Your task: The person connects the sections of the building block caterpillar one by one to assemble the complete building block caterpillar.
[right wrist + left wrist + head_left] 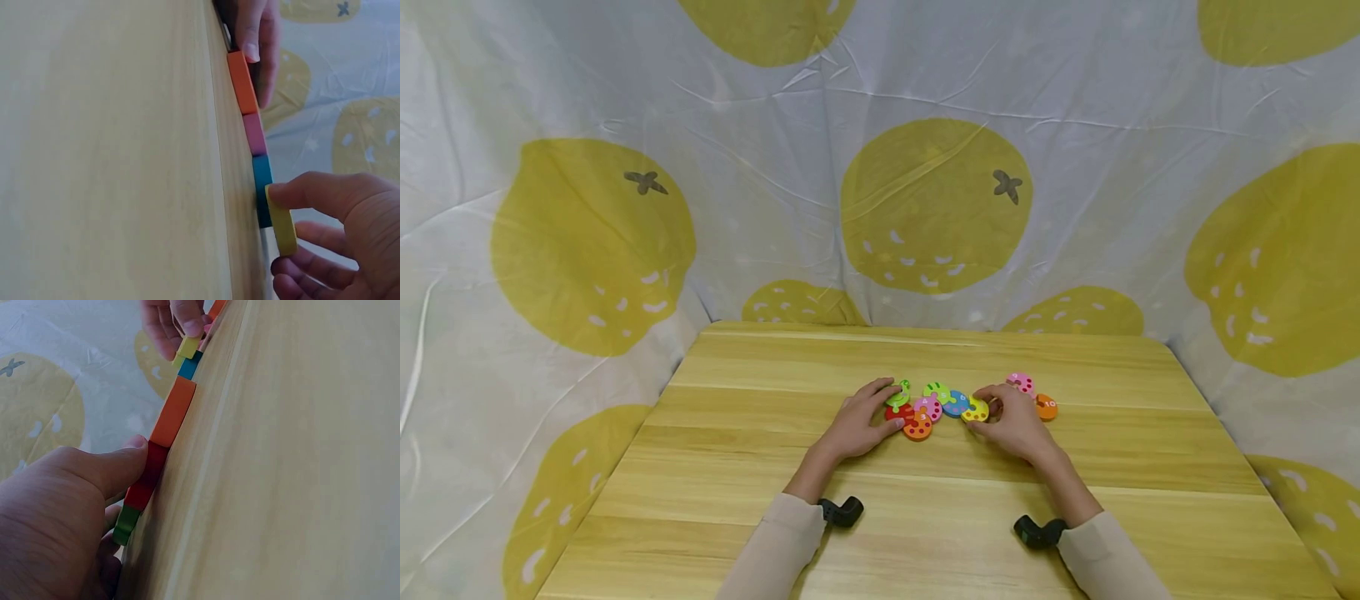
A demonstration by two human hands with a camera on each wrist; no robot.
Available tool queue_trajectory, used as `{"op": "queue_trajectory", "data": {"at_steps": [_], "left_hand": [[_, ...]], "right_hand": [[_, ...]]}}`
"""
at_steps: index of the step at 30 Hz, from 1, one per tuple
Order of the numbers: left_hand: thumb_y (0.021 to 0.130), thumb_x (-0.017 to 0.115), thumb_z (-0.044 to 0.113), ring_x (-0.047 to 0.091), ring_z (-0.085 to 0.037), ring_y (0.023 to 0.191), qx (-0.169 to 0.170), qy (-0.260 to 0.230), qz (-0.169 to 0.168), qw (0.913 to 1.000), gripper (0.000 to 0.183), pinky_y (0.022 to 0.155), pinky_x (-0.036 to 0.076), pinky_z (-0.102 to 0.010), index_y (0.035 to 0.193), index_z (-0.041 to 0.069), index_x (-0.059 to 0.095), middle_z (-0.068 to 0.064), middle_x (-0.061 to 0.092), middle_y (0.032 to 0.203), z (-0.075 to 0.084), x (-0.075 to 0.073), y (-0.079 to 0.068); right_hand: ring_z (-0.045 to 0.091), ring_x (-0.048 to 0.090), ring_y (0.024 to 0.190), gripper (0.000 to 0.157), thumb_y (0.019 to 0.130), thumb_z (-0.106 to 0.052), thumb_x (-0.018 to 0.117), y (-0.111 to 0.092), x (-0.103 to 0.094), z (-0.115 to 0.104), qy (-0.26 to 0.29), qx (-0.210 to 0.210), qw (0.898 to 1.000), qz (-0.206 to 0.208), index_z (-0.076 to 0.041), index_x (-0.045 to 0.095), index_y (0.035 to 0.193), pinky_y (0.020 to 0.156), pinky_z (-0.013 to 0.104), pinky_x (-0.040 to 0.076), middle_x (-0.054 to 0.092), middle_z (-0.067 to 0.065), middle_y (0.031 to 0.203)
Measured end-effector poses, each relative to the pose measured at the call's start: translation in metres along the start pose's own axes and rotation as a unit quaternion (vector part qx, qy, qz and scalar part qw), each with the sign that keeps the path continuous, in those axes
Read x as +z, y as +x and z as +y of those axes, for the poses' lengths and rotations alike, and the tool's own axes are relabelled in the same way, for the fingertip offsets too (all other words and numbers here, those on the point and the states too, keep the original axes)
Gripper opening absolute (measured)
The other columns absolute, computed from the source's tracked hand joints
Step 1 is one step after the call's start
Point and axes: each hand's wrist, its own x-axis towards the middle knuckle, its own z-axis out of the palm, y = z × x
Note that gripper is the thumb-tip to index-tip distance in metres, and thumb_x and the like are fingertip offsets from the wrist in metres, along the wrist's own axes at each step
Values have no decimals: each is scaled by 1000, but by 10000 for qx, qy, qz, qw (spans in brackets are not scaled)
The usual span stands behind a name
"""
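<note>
Toward the table's middle lies a curving chain of flat wooden puzzle pieces. It runs from a green piece with a face point(897, 397) through red point(147, 478), orange point(917, 430), pink point(929, 409) and striped green point(936, 390) to a blue piece point(262, 190). My left hand point(853, 423) holds the chain's left end, thumb against the red piece's near edge and fingers around the green face piece. Between thumb and fingers, my right hand point(1019, 423) pinches a yellow dotted puzzle piece point(283, 225), which sits slightly raised and overlaps the blue piece's edge.
Beyond my right hand lie a pink piece point(1021, 382) marked 9 and an orange piece point(1047, 407) marked 10. The wooden table point(925, 525) ends at a lemon-print cloth point(790, 192) behind and at the sides. Each wrist carries a black device point(1039, 532).
</note>
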Motion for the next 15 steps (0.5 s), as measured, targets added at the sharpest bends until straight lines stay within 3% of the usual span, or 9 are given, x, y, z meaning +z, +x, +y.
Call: {"op": "queue_trajectory", "data": {"at_steps": [9,15], "left_hand": [[100,66,42,29,-30,156,-15,-16,-33,10000,62,120,27,-59,155,18,49,-5,36,166,0,-1,-1],[97,70,39,33,-32,154,-170,-314,165,9992,61,122,30,-57,151,17,53,-6,39,164,-2,0,0]], "right_hand": [[19,54,87,46,79,-22,90,0,4,-1,-173,136,9997,-100,-5,74,118,78,32,46,66,6,97],[19,56,90,47,80,-24,90,0,6,0,-196,169,9996,-108,-6,74,120,81,34,49,68,6,101]]}}
